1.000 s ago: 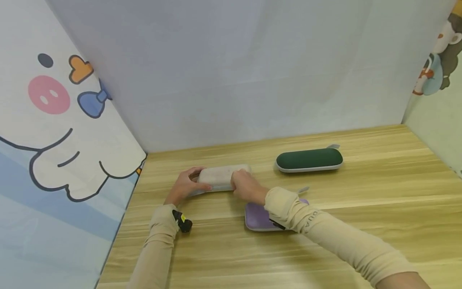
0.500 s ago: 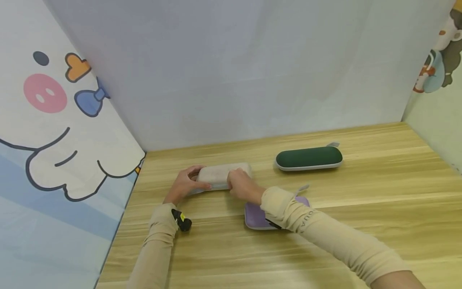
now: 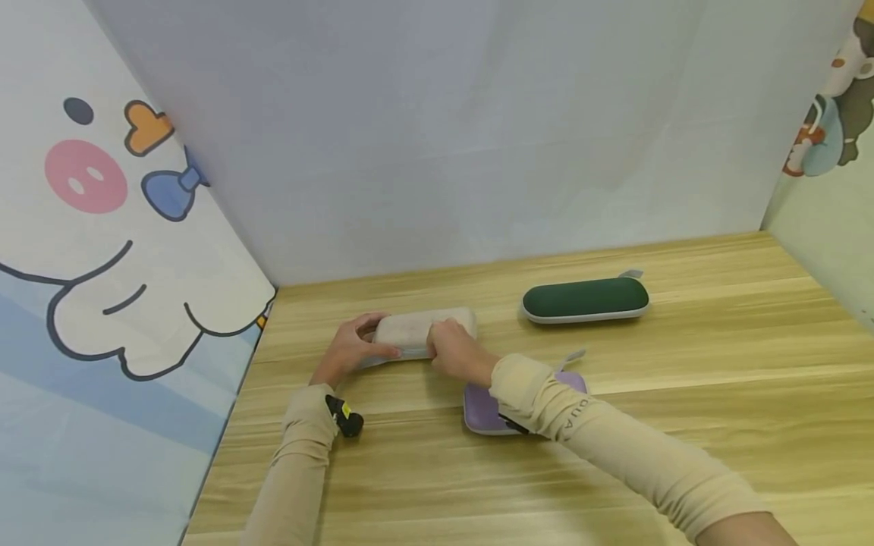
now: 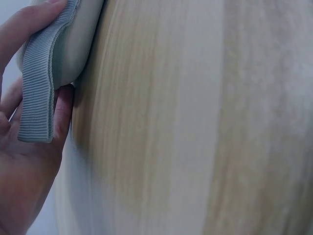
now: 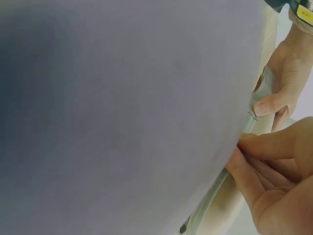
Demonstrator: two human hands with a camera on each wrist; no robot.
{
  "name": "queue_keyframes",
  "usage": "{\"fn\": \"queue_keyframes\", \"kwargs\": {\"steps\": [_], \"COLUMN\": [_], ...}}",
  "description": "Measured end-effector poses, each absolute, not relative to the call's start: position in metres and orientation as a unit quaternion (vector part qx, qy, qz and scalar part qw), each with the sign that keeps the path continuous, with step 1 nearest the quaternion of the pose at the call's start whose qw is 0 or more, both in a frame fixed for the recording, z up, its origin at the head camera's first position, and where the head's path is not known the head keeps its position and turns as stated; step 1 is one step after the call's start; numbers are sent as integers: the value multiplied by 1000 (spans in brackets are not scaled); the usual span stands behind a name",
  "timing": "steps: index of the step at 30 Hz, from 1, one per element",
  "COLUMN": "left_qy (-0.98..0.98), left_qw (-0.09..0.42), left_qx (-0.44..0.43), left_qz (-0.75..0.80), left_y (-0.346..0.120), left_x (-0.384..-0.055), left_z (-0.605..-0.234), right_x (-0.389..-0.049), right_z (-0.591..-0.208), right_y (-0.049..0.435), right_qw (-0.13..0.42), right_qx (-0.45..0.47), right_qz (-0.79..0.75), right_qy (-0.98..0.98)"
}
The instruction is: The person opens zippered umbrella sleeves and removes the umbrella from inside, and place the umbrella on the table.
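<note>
A cream hard zip case (image 3: 410, 327) lies on the table in the head view. My left hand (image 3: 348, 351) grips its left end, thumb on the front edge. In the left wrist view a grey ribbon strap (image 4: 38, 93) hangs from that end, under the thumb. My right hand (image 3: 459, 350) is at the case's front side, fingers curled. The right wrist view shows thumb and forefinger pinching at the grey zipper seam (image 5: 210, 193); the zipper pull itself is hidden between the fingertips. Under my right wrist lies a purple zip case (image 3: 483, 409), partly covered by the sleeve.
A dark green zip case (image 3: 583, 298) with a grey tab lies at the back right. Light wood-grain table (image 3: 410, 485) surrounds the cases. A pale cloth wall (image 3: 478, 136) stands behind, and a printed cartoon sheet (image 3: 102, 303) borders the left.
My right hand has slid slightly left along the cream case's front seam, mostly in the first half second. The left hand keeps its hold, and the cases stay put.
</note>
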State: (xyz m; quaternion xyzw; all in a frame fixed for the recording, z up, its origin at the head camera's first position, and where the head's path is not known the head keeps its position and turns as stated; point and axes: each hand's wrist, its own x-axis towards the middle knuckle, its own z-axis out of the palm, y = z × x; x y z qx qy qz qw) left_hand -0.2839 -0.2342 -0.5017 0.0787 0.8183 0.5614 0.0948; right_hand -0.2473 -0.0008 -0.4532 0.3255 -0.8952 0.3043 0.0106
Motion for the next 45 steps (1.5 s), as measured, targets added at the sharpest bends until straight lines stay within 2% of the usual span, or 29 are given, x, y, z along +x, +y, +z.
{"fn": "queue_keyframes", "kwargs": {"steps": [17,27,36,45], "left_qy": [818,803,813,821], "left_qw": [97,115,98,89], "left_qx": [70,80,75,72], "left_qz": [563,579,569,560], "left_y": [-234,-229,-235,-235], "left_x": [-283,-271,-281,-283], "left_z": [-500,-478,-500,-501], "right_x": [-249,-251,-252,-253], "right_z": [-456,-454,-453,-452], "right_y": [-7,-14,-23,-31], "right_qw": [12,17,-4,-4], "right_qx": [331,334,336,339], "right_qz": [325,316,312,304], "right_qy": [-886,-888,-889,-890]}}
